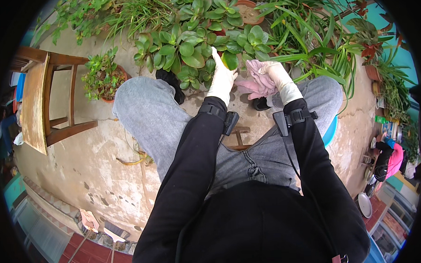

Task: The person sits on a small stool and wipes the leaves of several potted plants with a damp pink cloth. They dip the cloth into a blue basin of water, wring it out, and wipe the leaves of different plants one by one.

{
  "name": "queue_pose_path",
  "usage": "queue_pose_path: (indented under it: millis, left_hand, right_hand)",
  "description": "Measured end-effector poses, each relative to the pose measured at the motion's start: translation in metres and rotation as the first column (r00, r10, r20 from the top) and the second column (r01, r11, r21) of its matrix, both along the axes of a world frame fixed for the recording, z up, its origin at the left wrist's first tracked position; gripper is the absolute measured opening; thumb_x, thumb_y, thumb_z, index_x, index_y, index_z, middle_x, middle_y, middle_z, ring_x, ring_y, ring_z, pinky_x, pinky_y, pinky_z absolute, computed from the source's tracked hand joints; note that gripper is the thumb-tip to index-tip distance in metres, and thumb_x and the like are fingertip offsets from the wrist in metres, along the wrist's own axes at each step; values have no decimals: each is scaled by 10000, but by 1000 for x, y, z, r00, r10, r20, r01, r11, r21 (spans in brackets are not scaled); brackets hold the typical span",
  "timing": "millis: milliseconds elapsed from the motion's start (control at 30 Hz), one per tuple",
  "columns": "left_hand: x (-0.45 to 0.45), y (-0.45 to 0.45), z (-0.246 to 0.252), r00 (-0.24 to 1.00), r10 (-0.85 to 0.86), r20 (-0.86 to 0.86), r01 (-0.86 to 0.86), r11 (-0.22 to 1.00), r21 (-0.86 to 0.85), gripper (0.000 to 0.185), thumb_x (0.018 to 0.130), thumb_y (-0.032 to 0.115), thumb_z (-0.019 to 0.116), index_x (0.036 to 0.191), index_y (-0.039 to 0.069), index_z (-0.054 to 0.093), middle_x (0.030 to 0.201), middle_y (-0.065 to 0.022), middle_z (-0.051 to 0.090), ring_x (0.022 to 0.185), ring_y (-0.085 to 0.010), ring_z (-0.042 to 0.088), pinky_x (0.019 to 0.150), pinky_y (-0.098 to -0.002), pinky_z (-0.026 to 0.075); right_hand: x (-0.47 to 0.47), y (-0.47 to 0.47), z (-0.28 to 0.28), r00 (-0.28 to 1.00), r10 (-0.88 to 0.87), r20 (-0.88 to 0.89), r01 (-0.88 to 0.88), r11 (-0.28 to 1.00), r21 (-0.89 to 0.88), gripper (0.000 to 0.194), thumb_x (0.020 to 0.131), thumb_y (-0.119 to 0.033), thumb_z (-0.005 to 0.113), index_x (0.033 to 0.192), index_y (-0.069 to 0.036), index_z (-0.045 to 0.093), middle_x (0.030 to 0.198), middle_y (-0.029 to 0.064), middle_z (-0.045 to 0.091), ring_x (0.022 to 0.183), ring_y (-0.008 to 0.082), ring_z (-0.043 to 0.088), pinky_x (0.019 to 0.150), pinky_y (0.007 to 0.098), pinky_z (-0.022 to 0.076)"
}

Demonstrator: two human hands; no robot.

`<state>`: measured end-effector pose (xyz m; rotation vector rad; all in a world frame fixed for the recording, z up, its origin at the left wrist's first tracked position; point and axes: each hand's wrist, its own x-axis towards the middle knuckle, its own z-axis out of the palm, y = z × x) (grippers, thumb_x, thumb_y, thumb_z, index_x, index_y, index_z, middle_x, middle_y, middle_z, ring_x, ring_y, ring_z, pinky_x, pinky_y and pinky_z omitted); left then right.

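Observation:
Both of my hands wear thin white gloves. My left hand (222,79) reaches in among the broad leaves of a green succulent plant (186,49), its thumb and fingers around the side of a yellow-green leaf (229,60). Whether the fingers pinch that leaf cannot be made out. Bunched in my right hand (276,75) is a damp-looking pink cloth (257,81), just right of the same leaf. The plant's pot is mostly hidden under the foliage.
A wooden chair (37,102) and a small potted plant (104,79) stand at the left. Long-leaved plants (319,54) crowd the right. Part of a blue basin (330,132) shows beside my right knee. A dustpan (89,220) and broom (115,232) lie behind; a person in pink (394,160) is far right.

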<state>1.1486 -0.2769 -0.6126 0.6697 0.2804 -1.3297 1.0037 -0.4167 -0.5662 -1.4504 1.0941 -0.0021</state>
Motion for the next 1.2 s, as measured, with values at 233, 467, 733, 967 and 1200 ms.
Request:
queue_pose_path:
  millis: [233,467,733,967,1200]
  left_hand:
    - [-21,1,-32,800,124,587,57,958,-281,631,922,573,475,1394,156,440,1376,-32,491,1294,-203,404,1176,-478,69]
    - [-11,17,-24,721,109,684,106,959,-264,663,927,529,492,1460,164,342,1478,-56,390,1353,-260,354,1155,-527,149]
    - [-9,28,-52,726,60,685,145,960,-238,889,817,687,553,1474,143,303,1514,-61,333,1384,-301,307,1142,-533,157]
    - [-20,30,-16,949,44,312,27,975,-219,690,896,418,567,1442,75,324,1417,-72,418,1273,-276,388,1048,-464,289]
    - [-30,19,-16,968,-19,248,49,992,-118,473,828,54,646,1272,4,490,1225,-117,572,1109,-241,549,985,-394,419]
  right_hand:
    - [-16,14,-10,993,118,-5,-116,981,155,134,739,-12,605,856,-5,669,690,89,643,529,187,568,466,357,454]
    - [-15,41,-12,891,450,-62,-432,882,190,196,706,-40,650,894,2,687,734,57,666,608,154,575,566,310,470]
    - [-19,46,-28,910,412,-54,-403,906,129,211,687,-29,641,887,14,693,735,47,672,652,136,566,623,311,474]
    - [-20,41,-6,939,339,-63,-341,940,-22,194,713,-100,612,869,-9,684,742,105,659,642,205,582,617,342,480]
    - [-4,47,14,929,369,-17,-368,929,24,512,689,-120,602,1197,-77,647,934,162,690,844,220,626,809,290,484]
